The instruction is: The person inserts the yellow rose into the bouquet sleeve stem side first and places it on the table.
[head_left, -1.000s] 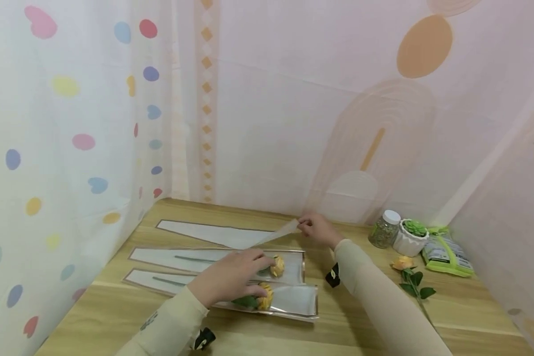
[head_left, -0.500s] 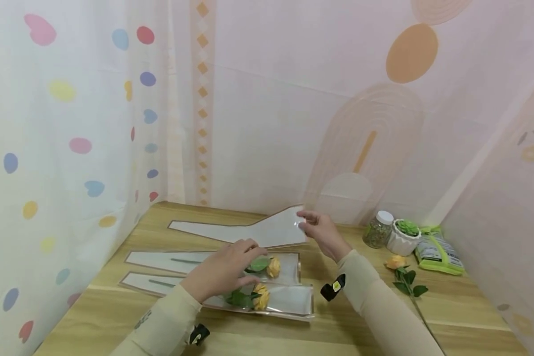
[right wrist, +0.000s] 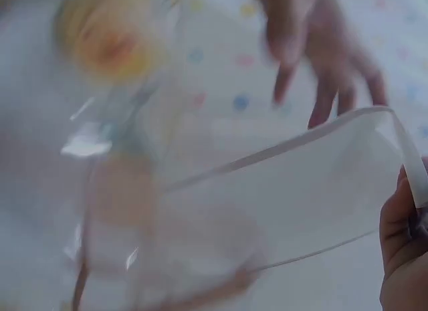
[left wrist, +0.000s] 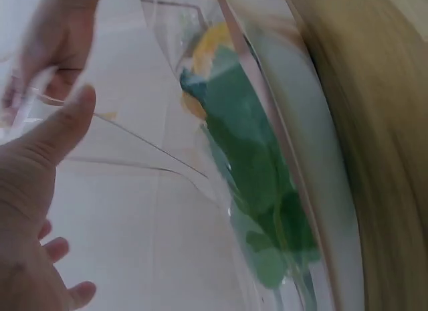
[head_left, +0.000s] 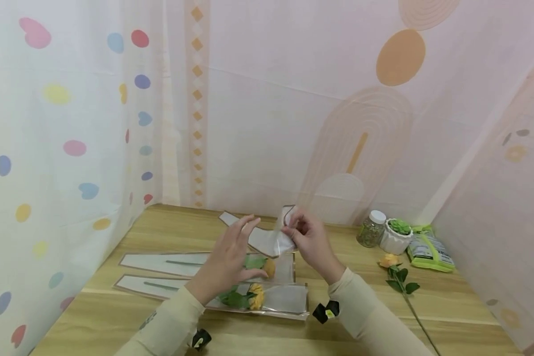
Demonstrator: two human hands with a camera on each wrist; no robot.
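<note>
My right hand (head_left: 311, 242) pinches the wide end of an empty clear sleeve with a brown edge (head_left: 264, 241), lifted above the table and bent near the fingers. Fingers spread, my left hand (head_left: 227, 259) hovers beside the sleeve; in the left wrist view its thumb and fingers hold nothing. Below lie two filled sleeves, each with a yellow flower: the farther flower (head_left: 269, 267) is partly behind the lifted sleeve and left hand, the nearer flower (head_left: 256, 296) shows beside green leaves. The right wrist view shows the lifted sleeve (right wrist: 301, 184) running from the right fingers.
At the right stand a lidded jar (head_left: 371, 229) and a white pot with a green succulent (head_left: 396, 237), beside a green and grey packet (head_left: 430, 251). A loose orange-yellow flower (head_left: 389, 260) with a long stem lies in front of them. Patterned curtains surround the wooden table (head_left: 347, 336).
The empty sleeve has been raised off the table; its narrow end has moved right and its wide end has turned up. My left hand has lifted from above the filled sleeves toward it.
</note>
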